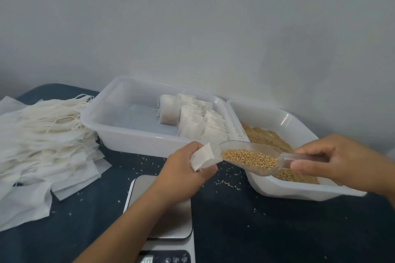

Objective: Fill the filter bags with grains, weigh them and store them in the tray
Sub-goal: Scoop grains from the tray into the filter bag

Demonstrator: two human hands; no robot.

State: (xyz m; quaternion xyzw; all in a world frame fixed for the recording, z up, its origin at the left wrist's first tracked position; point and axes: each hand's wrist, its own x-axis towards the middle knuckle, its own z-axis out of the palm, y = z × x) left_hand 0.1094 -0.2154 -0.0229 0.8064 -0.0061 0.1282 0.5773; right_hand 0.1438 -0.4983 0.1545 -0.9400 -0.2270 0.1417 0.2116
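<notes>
Filter bag (202, 157) pinched in the left hand (188, 166) above the scale (162, 209), mouth meeting the grain-loaded clear scoop (250, 158), whose handle the right hand (333, 162) grips, beyond the scale

Storage tray (119, 134) lies left of grain tray (299, 190), scale (171, 228) in front.

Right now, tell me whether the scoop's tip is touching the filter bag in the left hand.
Touching. The head view shows the clear scoop with its tip against the open mouth of the filter bag.
</notes>
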